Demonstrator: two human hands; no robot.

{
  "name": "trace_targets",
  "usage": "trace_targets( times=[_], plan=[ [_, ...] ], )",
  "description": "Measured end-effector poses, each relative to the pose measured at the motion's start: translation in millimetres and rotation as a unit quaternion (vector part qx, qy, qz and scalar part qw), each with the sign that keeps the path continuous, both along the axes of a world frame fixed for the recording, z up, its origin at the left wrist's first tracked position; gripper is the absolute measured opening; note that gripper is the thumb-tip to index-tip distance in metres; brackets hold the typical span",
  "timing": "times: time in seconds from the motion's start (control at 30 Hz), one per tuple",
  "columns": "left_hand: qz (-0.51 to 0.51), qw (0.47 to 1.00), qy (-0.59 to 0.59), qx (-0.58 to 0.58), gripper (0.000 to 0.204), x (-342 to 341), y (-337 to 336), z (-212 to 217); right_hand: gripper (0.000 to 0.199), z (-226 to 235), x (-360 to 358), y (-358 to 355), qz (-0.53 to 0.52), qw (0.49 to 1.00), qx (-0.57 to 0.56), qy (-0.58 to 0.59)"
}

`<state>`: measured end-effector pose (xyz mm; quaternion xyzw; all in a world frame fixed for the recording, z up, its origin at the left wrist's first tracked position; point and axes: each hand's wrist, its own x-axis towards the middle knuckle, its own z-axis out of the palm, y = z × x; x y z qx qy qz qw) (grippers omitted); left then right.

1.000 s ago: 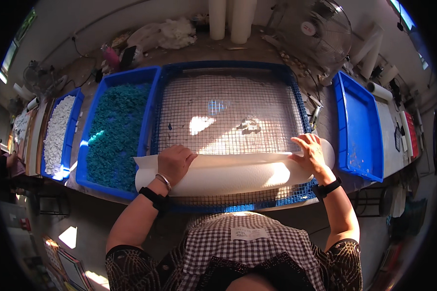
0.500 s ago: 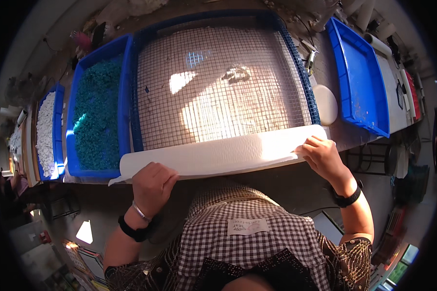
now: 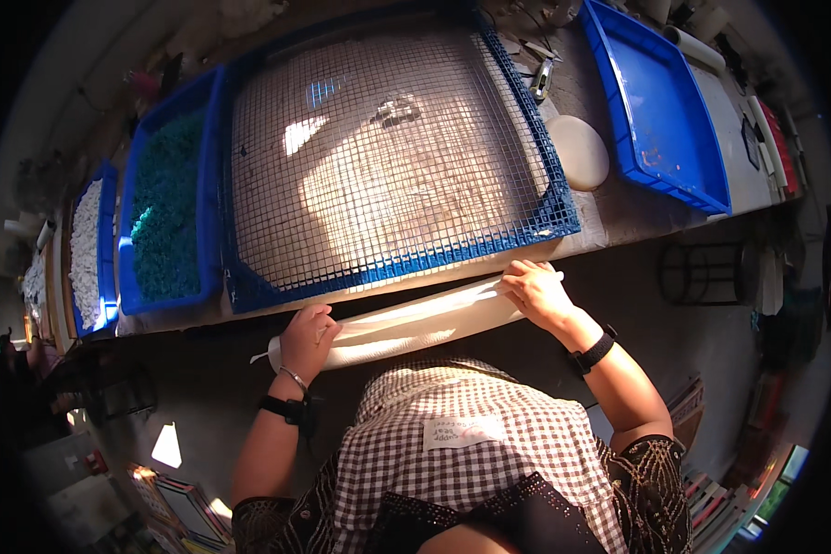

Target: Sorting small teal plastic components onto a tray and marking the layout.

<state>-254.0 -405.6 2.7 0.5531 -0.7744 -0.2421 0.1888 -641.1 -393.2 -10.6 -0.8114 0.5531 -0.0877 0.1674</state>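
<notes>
A long white sheet point(image 3: 415, 321), curled into a loose roll, is stretched between my hands in front of my chest, below the table edge. My left hand point(image 3: 307, 338) grips its left end and my right hand point(image 3: 534, 291) grips its right end. Just beyond it stands a large blue tray with a wire mesh bottom point(image 3: 388, 166), lit by patches of sun. A small pale object lies on the mesh near the far side point(image 3: 395, 111).
Left of the mesh tray stand a blue bin of teal granules point(image 3: 164, 222) and another of white granules point(image 3: 88, 249). A white oval disc point(image 3: 577, 152) and an empty blue tray point(image 3: 660, 102) lie to the right. A black wire basket point(image 3: 697, 272) stands on the floor.
The sheet lay flat on the near edge of the mesh tray; both hands have pulled it off toward my body and it has curled into a roll.
</notes>
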Motion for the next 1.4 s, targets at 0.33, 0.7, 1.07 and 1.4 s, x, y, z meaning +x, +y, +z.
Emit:
trace_targets(
  times=[0.33, 0.7, 1.07, 1.4],
  plan=[
    [0.073, 0.987, -0.067, -0.128, 0.010, -0.6, -44.1, -35.6, 0.007, -10.1, 9.8, -40.8, -0.040, 0.998, -0.021, -0.040],
    [0.031, 0.983, -0.107, -0.148, 0.011, 1.8, -62.6, -56.7, 0.006, -25.3, 7.1, -56.8, -0.045, 0.998, -0.041, -0.028],
    [0.020, 0.984, -0.120, -0.127, 0.037, 11.2, -61.2, -62.2, 0.013, -38.5, 16.6, -59.7, -0.182, 0.973, -0.135, -0.040],
    [-0.285, 0.958, 0.030, -0.008, 0.055, -36.0, -35.5, -48.6, 0.053, -22.3, 90.4, -26.3, 0.151, 0.986, 0.052, -0.046]
  ],
)
